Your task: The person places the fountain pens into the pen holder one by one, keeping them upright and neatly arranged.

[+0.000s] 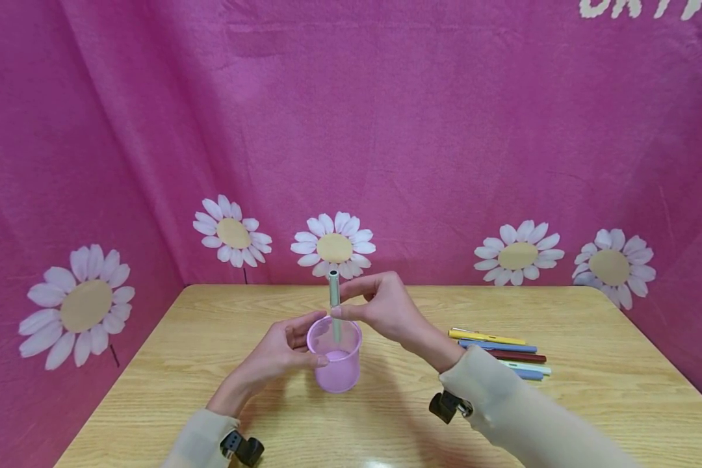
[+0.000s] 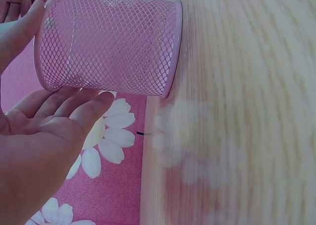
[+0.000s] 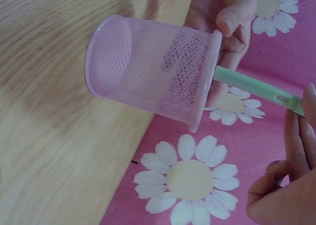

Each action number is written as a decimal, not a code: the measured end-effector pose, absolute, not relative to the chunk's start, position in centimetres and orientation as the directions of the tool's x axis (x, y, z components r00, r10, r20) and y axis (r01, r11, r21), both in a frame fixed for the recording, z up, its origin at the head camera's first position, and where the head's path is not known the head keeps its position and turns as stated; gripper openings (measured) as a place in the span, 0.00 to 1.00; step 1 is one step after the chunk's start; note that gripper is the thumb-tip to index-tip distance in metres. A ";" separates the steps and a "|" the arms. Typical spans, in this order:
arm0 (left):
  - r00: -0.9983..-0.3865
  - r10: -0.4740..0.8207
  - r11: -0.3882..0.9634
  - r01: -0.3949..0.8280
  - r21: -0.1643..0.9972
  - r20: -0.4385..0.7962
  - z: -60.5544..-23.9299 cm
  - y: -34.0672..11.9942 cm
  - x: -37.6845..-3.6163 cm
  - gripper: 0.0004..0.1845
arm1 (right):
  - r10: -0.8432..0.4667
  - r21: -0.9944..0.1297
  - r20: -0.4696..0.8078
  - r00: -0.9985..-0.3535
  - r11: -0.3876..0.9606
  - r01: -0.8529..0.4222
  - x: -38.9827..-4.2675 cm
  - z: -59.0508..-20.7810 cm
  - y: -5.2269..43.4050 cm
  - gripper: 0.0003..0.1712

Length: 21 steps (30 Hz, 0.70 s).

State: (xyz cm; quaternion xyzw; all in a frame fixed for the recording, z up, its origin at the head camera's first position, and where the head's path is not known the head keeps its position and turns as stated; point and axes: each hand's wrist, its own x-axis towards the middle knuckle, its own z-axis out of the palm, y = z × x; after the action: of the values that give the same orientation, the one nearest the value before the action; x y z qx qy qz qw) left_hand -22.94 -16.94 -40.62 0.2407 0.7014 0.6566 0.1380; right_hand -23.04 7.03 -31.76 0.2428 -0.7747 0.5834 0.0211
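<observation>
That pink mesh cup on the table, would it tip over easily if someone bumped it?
Probably yes. The pink mesh cup is open wire netting, so it likely weighs little. The green pen stands tall above its rim, which may make it top-heavy. The left hand touching its side suggests it needs steadying.

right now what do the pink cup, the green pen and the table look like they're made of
Pink cup: looks like painted wire mesh with a solid rim; the diamond openings let light through. Green pen: probably plastic, a smooth matte pale green barrel, pinched by the right hand. Table: light wood or a wood-look laminate, with grain lines and a faint sheen; which one I cannot tell.
</observation>
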 end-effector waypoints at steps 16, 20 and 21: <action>-0.845 0.519 0.008 0.155 0.988 0.129 -40.6 -16.9 -22.9 0.49 | -0.368 -0.900 0.292 -0.883 0.205 -0.384 -23.8 -34.5 6.6 0.14; -0.844 0.520 0.010 0.158 0.987 0.130 -40.7 -16.9 -23.0 0.48 | -0.376 -0.903 0.287 -0.881 0.202 -0.380 -24.0 -35.2 6.5 0.14; -0.843 0.521 0.010 0.159 0.987 0.131 -40.7 -16.9 -23.0 0.47 | -0.379 -0.903 0.287 -0.880 0.200 -0.380 -24.1 -35.4 6.5 0.15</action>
State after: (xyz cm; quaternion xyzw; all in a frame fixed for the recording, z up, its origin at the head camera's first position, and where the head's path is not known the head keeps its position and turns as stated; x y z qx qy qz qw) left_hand -23.02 -16.90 -40.70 0.2440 0.6973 0.6599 0.1371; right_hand -24.08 6.46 -35.36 0.2448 -0.7745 0.5833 0.0006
